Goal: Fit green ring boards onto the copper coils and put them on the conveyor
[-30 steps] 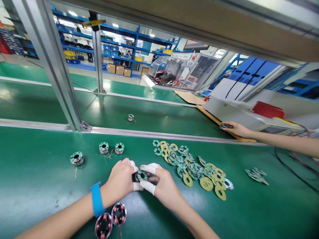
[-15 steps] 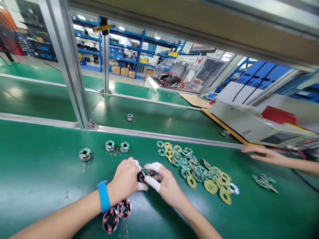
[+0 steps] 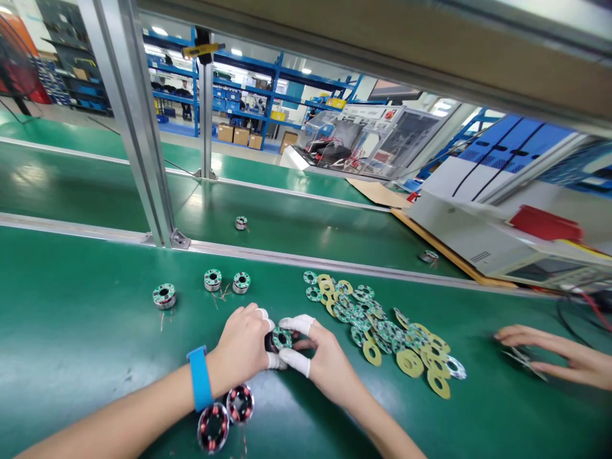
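Viewing from the head camera, we kept the stator [image 3: 281, 338] low over the green surface [image 3: 71, 344], pinched between left hand [image 3: 243, 347] and right hand [image 3: 320, 357], both closed on it, steadying its board; the ring pile [image 3: 382, 328] lay near.

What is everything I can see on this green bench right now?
round part with green board: one, green on dark, pinched between both hands
finished wound parts: three, silver and green, far left of hands
copper coil parts: two, dark and copper, under left wrist
ring boards pile: many, green and yellow, right of hands
parts on far belt: two, silver
co-worker's hand: one, far right, on small boards
blue wristband: one, left wrist
left hand: gripping the part
right hand: white finger cots, gripping the part
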A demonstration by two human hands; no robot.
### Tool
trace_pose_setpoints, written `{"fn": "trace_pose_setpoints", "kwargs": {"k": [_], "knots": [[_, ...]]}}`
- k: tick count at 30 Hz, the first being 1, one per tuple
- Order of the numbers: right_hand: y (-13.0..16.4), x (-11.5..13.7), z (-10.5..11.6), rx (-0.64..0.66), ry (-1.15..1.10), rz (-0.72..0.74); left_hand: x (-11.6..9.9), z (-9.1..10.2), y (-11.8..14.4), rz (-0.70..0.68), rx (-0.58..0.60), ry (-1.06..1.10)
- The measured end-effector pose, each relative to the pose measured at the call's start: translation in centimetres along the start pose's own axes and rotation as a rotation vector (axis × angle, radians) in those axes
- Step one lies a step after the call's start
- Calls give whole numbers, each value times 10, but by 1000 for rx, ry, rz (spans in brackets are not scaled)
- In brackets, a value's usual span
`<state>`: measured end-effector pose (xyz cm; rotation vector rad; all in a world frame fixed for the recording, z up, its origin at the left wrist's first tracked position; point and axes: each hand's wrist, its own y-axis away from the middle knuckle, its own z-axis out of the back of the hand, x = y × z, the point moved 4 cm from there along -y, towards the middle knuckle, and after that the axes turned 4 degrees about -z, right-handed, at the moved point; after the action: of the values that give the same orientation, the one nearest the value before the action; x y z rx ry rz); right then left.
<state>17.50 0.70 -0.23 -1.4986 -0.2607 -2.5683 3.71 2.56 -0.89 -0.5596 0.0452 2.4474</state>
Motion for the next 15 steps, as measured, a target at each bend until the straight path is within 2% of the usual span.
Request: {"fn": "trace_pose_setpoints", "kwargs": {"k": [3,6,8,10,12,15], "knots": [[0,-3,6,-20,-10,1,-1,7,2,11,26,-34],[0,-3,17,-7,-4,-33,3,23,6,25,108,-121],[3,-1,19,134,20,-53,10,36,12,58,190,-189],[10,5,15,369,52,-47,19,49,21,122,249,-247],[18,14,9,579,101,11,29,61,31,197,277,-293],[31,31,0,764,160,166,38,73,46,286,280,-322]]}}
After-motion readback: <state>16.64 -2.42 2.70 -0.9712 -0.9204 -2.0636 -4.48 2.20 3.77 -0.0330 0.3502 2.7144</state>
